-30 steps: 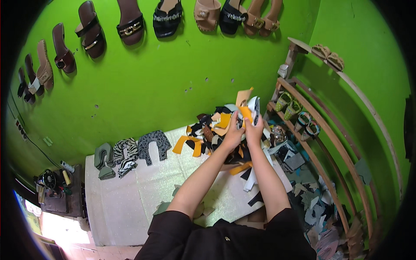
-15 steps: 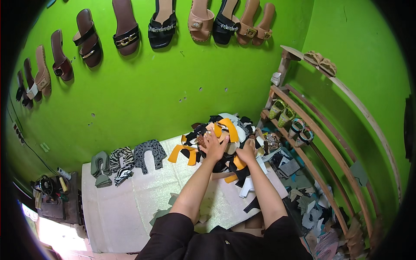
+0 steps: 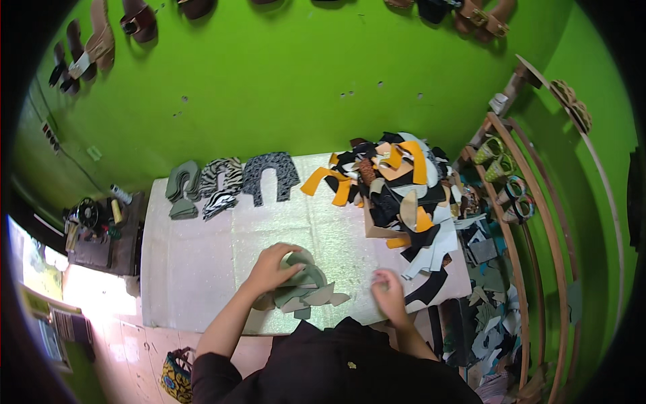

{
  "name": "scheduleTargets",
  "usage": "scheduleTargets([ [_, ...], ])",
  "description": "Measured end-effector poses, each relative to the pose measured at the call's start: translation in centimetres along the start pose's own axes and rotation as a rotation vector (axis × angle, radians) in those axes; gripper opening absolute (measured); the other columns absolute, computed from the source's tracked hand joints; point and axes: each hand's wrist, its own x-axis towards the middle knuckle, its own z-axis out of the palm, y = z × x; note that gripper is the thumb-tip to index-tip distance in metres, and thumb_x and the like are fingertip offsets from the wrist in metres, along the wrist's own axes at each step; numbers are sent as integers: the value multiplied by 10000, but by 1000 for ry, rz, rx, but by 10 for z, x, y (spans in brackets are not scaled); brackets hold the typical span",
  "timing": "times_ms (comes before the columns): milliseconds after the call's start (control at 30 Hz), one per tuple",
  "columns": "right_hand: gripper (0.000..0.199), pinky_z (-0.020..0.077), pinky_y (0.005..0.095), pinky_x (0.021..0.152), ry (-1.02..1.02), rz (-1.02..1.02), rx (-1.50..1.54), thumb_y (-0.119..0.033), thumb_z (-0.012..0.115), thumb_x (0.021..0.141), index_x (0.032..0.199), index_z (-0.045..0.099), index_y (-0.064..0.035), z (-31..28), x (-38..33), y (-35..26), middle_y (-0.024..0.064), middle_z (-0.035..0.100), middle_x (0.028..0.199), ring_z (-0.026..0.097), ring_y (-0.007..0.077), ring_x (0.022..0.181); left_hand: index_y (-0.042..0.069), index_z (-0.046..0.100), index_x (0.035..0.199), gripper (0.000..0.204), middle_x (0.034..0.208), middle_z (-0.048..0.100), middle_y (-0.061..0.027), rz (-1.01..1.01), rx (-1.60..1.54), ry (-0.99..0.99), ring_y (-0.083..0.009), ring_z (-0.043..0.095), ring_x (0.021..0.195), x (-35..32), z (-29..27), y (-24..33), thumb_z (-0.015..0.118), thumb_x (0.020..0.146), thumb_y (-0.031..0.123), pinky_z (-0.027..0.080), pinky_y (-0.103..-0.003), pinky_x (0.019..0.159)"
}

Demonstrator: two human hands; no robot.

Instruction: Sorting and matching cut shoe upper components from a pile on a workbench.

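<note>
Thumb and fingers of my left hand (image 3: 271,271) close around some grey-green material scraps (image 3: 311,277) near the table's front edge. Several of these curved and pointed pieces lie loosely heaped under and beside that hand. To their right, my right hand (image 3: 388,294) is held apart from them, fingers curled and slightly blurred, with nothing visible in it. A big heap of mixed scraps (image 3: 404,192), black, orange, white and tan, spills over a cardboard box (image 3: 382,232) at the far right of the table.
At the far left of the table (image 3: 202,269) lie stacked green cut pieces (image 3: 183,182), zebra-print pieces (image 3: 221,176) and a grey patterned U-shaped piece (image 3: 271,176). A wooden rack (image 3: 542,222) with shoes stands right, scraps piled beneath. A machine (image 3: 87,214) sits left.
Both hands have left the mixed scrap heap and come back toward the table's front edge. My left hand now grips green scraps. The view has tilted down.
</note>
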Motion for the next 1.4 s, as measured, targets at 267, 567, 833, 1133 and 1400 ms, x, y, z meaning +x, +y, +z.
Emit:
scheduleTargets([
  [267, 262, 459, 380, 769, -452, -234, -221, -155, 620, 769, 1006, 587, -49, 118, 1, -20, 135, 602, 936, 587, 296, 862, 20, 407, 1286, 862, 1161, 525, -160, -565, 206, 230, -294, 511, 1070, -125, 17, -87, 785, 595, 372, 421, -388, 883],
  [567, 279, 225, 592, 981, -445, -123, -699, -279, 645, 761, 1000, 604, -141, 200, 27, -25, 44, 548, 1115, 406, 259, 1184, 30, 635, 905, 375, 747, 645, -86, -663, -158, 237, -192, 626, 676, -118, 34, -106, 691, 748, 366, 483, -303, 618],
  [833, 110, 277, 459, 945, -421, -56, -407, -223, 588, 820, 857, 600, -120, 217, 15, -49, 69, 633, 817, 580, 264, 884, -4, 631, 846, 229, 695, 604, -58, -498, -348, 167, -102, 521, 638, -139, -3, -119, 652, 819, 222, 438, -258, 612],
  [1133, 175, 383, 297, 511, -465, -52, -144, -228, 622, 826, 910, 609, -75, 251, 5, -77, 72, 555, 628, 461, 132, 520, 4, 641, 846, 223, 707, 622, -64, -483, -416, 266, -111, 546, 677, -171, -51, -138, 638, 841, 226, 444, -259, 661],
  [1400, 257, 429, 293, 630, -561, -7, -82, -149, 584, 845, 1087, 529, -83, 261, 5, -94, 69, 588, 760, 531, 149, 679, 31, 640, 833, 205, 752, 619, -78, -554, -367, 214, -147, 562, 674, -208, -69, -182, 632, 827, 236, 447, -283, 643],
])
